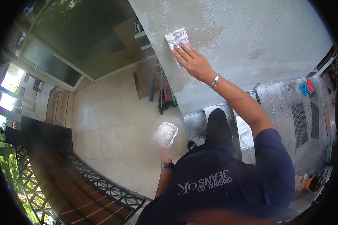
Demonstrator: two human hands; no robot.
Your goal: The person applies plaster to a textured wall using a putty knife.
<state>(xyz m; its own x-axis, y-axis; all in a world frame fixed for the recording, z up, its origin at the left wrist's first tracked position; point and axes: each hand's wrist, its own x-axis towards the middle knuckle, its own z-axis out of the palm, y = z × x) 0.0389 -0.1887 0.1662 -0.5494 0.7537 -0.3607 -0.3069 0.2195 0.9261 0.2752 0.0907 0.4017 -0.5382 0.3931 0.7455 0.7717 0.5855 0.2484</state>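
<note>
My right hand [192, 63] reaches up to a painted wall [248, 33], its fingers laid over a flat, rectangular spreader [177, 36] smeared with white paste. The spreader lies against the wall at a greyish, damp-looking patch; its underside is hidden. Lower down, my left hand [164, 153] holds up a small white plastic tub [168, 134] with white paste in it. That hand is blurred, and its fingers are mostly behind the tub. White specks dot my right forearm.
Long-handled tools [163, 90] lean by the wall's left edge. A black metal railing [97, 178] runs at lower left, near a large glass pane [86, 33]. On the right-hand paving stand a blue and red bucket [307, 87] and dark mats [299, 123].
</note>
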